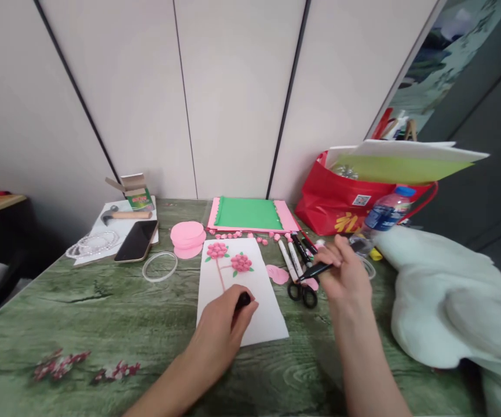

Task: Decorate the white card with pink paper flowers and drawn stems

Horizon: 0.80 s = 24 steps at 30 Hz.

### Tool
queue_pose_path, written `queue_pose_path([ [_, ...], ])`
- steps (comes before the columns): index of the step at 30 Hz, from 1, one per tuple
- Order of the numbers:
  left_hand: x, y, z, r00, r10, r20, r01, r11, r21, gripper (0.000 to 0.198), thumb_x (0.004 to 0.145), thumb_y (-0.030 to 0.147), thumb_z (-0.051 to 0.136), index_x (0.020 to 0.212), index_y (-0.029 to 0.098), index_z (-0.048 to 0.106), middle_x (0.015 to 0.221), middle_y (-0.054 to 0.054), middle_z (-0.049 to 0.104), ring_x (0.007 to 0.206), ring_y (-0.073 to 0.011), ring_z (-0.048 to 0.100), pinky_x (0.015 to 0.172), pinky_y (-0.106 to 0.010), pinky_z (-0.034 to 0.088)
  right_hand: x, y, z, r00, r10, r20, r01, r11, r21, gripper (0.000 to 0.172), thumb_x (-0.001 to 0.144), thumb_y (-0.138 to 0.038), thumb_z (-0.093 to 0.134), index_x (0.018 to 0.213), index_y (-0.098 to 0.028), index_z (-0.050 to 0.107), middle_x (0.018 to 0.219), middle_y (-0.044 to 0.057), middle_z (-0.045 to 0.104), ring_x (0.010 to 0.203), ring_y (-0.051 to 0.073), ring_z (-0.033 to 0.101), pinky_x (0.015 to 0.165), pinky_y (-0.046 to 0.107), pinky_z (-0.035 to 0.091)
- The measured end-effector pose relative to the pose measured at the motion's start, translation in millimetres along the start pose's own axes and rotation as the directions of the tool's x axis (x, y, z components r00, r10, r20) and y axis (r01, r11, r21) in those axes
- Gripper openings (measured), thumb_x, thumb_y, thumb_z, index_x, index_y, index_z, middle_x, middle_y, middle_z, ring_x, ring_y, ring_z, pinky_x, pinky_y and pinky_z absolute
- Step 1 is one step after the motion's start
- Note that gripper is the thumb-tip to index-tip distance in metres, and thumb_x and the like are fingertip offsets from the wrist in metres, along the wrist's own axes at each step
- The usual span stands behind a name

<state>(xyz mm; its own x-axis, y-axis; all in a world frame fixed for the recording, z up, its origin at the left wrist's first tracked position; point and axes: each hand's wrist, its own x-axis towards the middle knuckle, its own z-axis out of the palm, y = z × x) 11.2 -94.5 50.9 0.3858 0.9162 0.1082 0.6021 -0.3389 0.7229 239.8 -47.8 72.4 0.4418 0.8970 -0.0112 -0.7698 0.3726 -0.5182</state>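
Note:
My right hand (pixel 344 271) grips a black marker (pixel 315 271), its pointed end aimed left above the scissors (pixel 303 294). Fingers of my left hand (pixel 220 319) are closed around a small black piece (pixel 242 300) that looks like a marker cap. That hand rests over the lower part of a white sheet of paper (pixel 263 324). On the sheet are two pink bobbled flowers (pixel 241 263) with green leaves and a brown stem (pixel 220 273), whose lower end is hidden by my left hand. White markers (pixel 288 260) and black pens (pixel 301 249) lie between the sheet and my right hand.
Pink paper discs (pixel 188 237), a white ring (pixel 160 266), a phone (pixel 137 240) and a hammer (pixel 128 215) lie leftward. Green and pink sheets (pixel 248 213) lie behind. A red bag (pixel 326 197), a water bottle (pixel 387 211) and a white plush-like object (pixel 445 295) stand right.

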Motion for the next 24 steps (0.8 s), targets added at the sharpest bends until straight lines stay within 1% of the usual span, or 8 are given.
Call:
queue_pose_path([
  [3, 13, 0, 0.7, 1.0, -0.005, -0.01, 0.004, 0.993, -0.12, 0.016, 0.087, 0.033, 0.042, 0.087, 0.02, 0.052, 0.061, 0.005, 0.047, 0.053, -0.011, 0.042, 0.051, -0.021, 0.032, 4, 16, -2, 0.999, 0.036, -0.004, -0.036, 0.999, 0.009, 0.024, 0.073, -0.012, 0.063, 0.064, -0.017, 0.042, 0.042, -0.014, 0.027, 0.032, -0.001, 0.029, 0.036, 0.006, 0.037],
  [6, 23, -9, -2.4, 0.997, -0.045, -0.06, 0.036, 0.989, -0.141, 0.014, 0.083, 0.032, 0.046, 0.081, 0.019, 0.053, 0.055, 0.006, 0.041, 0.05, -0.01, 0.038, 0.05, -0.021, 0.03, 9, 19, -5, 0.999, 0.036, -0.02, -0.038, 0.994, -0.098, 0.007, 0.076, -0.024, 0.058, 0.075, -0.018, 0.053, 0.044, -0.012, 0.037, 0.039, 0.002, 0.043, 0.053, 0.015, 0.051],
  [9, 33, -28, -15.0, 0.992, -0.023, -0.122, 0.016, 0.998, -0.053, 0.019, 0.082, 0.034, 0.047, 0.077, 0.018, 0.055, 0.058, 0.005, 0.046, 0.052, -0.0102, 0.04, 0.052, -0.021, 0.031, 1, 25, -11, 0.998, 0.067, 0.009, -0.063, 0.963, -0.262, 0.03, 0.078, -0.046, 0.052, 0.078, -0.017, 0.061, 0.044, -0.009, 0.041, 0.039, 0.006, 0.045, 0.047, 0.021, 0.05],
  [11, 39, -44, -25.9, 0.995, 0.001, -0.099, 0.005, 0.998, 0.065, 0.026, 0.084, 0.038, 0.044, 0.071, 0.018, 0.054, 0.055, 0.005, 0.045, 0.052, -0.0107, 0.04, 0.052, -0.022, 0.03, -16, 35, -19, 0.994, 0.104, 0.036, -0.082, 0.918, -0.387, 0.047, 0.078, -0.058, 0.048, 0.08, -0.015, 0.066, 0.042, -0.007, 0.044, 0.036, 0.008, 0.045, 0.041, 0.023, 0.046],
  [14, 44, -67, -37.4, 0.999, -0.032, 0.035, 0.021, 0.961, 0.276, 0.03, 0.086, 0.04, 0.042, 0.07, 0.017, 0.054, 0.058, 0.001, 0.053, 0.054, -0.0132, 0.047, 0.053, -0.024, 0.031, -53, 50, -35, 0.96, 0.216, 0.179, -0.066, 0.793, -0.606, 0.049, 0.075, -0.062, 0.053, 0.084, -0.016, 0.069, 0.047, 0.0, 0.059, 0.049, 0.016, 0.059, 0.054, 0.031, 0.053],
  [16, 44, -78, -39.0, 0.991, -0.1, 0.089, 0.057, 0.914, 0.402, 0.028, 0.085, 0.038, 0.046, 0.072, 0.017, 0.057, 0.07, -0.004, 0.062, 0.065, -0.0176, 0.055, 0.057, -0.026, 0.034, -76, 59, -45, 0.924, 0.299, 0.237, -0.013, 0.646, -0.763, 0.034, 0.073, -0.051, 0.062, 0.08, -0.018, 0.07, 0.052, 0.002, 0.064, 0.054, 0.018, 0.063, 0.057, 0.031, 0.054],
  [18, 44, -84, -36.6, 0.978, -0.174, 0.114, 0.097, 0.864, 0.493, 0.026, 0.084, 0.038, 0.048, 0.075, 0.016, 0.06, 0.079, -0.007, 0.066, 0.073, -0.0222, 0.059, 0.06, -0.028, 0.036, -93, 66, -52, 0.905, 0.359, 0.229, 0.014, 0.513, -0.859, 0.022, 0.073, -0.041, 0.064, 0.078, -0.02, 0.069, 0.056, 0.002, 0.067, 0.052, 0.018, 0.064, 0.052, 0.029, 0.053],
  [24, 44, -91, -27.0, 0.958, -0.252, 0.137, 0.146, 0.84, 0.522, 0.027, 0.085, 0.039, 0.047, 0.083, 0.017, 0.063, 0.087, -0.009, 0.068, 0.079, -0.0244, 0.062, 0.064, -0.029, 0.04, -106, 81, -55, 0.863, 0.39, 0.321, 0.206, 0.308, -0.929, 0.012, 0.075, -0.026, 0.06, 0.08, -0.021, 0.069, 0.062, 0.0, 0.069, 0.054, 0.016, 0.065, 0.051, 0.023, 0.051],
])
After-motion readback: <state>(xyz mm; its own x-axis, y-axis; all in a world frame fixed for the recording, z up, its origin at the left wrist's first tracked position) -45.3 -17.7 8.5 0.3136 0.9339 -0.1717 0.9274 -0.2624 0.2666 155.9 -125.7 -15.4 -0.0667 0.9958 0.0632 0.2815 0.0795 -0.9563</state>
